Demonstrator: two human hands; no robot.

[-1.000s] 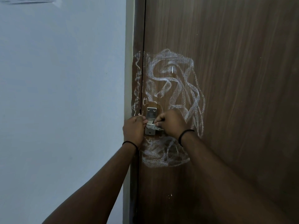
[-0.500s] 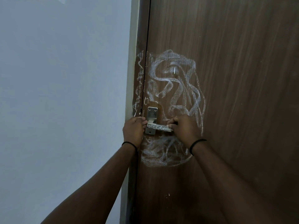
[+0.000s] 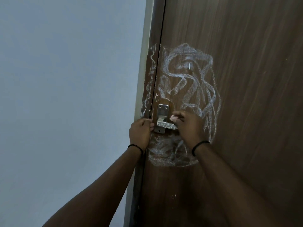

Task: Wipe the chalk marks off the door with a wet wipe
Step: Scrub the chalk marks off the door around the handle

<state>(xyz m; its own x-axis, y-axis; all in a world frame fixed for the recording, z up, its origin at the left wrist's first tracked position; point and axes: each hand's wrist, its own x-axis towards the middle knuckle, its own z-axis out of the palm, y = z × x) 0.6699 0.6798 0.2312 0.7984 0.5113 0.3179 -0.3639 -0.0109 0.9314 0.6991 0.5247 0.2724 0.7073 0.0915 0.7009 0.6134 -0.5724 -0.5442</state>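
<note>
Fingers (image 3: 176,115) of our right hand (image 3: 190,126) pinch wet wipe (image 3: 173,118) | chalk marks (image 3: 190,82) at 12 o'clock | left hand (image 3: 140,131) curled, farther.

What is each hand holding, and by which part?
The right hand pinches a small white wipe at its fingertips. The left hand is curled; whether it holds anything cannot be told.

No legible text, only chalk scribbles (image 3: 188,82) on the door (image 3: 246,112).

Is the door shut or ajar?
Shut, as far as visible: the door lies flush with its frame, only a thin dark seam between.
</note>
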